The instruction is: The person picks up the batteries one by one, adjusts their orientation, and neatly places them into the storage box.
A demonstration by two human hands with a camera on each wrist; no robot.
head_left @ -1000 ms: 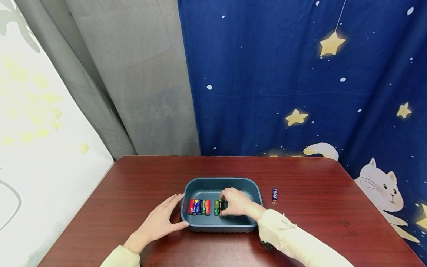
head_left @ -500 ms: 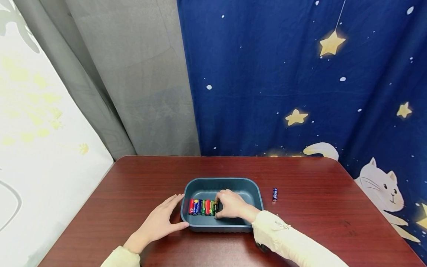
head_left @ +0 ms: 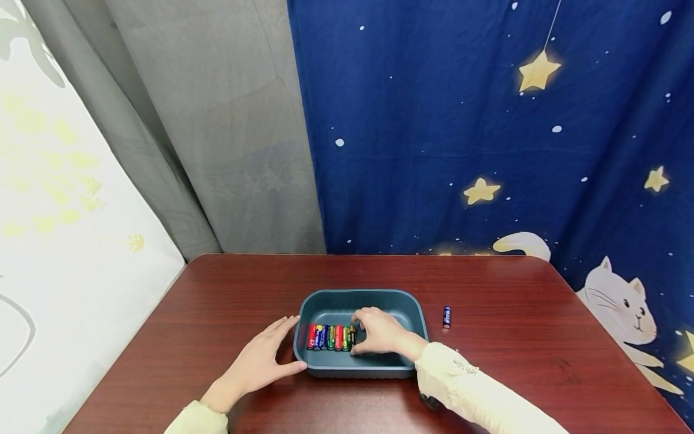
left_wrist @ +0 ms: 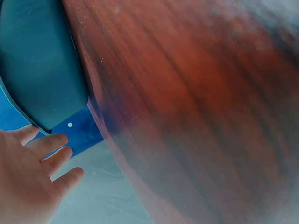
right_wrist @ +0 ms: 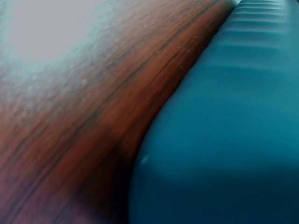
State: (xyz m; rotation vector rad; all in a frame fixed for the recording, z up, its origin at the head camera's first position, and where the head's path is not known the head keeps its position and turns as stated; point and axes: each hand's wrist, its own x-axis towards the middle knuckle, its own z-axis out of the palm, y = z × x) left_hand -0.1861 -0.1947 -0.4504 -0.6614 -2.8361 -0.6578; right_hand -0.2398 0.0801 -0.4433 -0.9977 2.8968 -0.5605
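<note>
In the head view a blue-grey plastic box (head_left: pixel 379 360) holds a side-by-side row of several batteries (head_left: pixel 331 337), red, blue, green and dark. My left hand (head_left: pixel 262 354) is spread at the box's left side, fingertips and thumb at the rim; the left wrist view shows the fingers (left_wrist: pixel 56 158) straight beside the box wall (left_wrist: pixel 44 60). Inside the box, my right hand (head_left: pixel 381 331) has thumb and fingers parted, right beside the dark battery (head_left: pixel 353 338) at the row's right end. The right wrist view shows only the box's outer wall (right_wrist: pixel 224 130) and table, no hand.
A single blue battery (head_left: pixel 447 317) stands apart on the reddish-brown wooden table (head_left: pixel 504 301), to the right of the box. Behind the table hang a grey curtain (head_left: pixel 233 150) and a blue starry curtain (head_left: pixel 412 150).
My right hand moved left, bringing the green and dark batteries against the row. Since then its fingers have parted from the dark battery and drawn slightly right. My left hand stays put.
</note>
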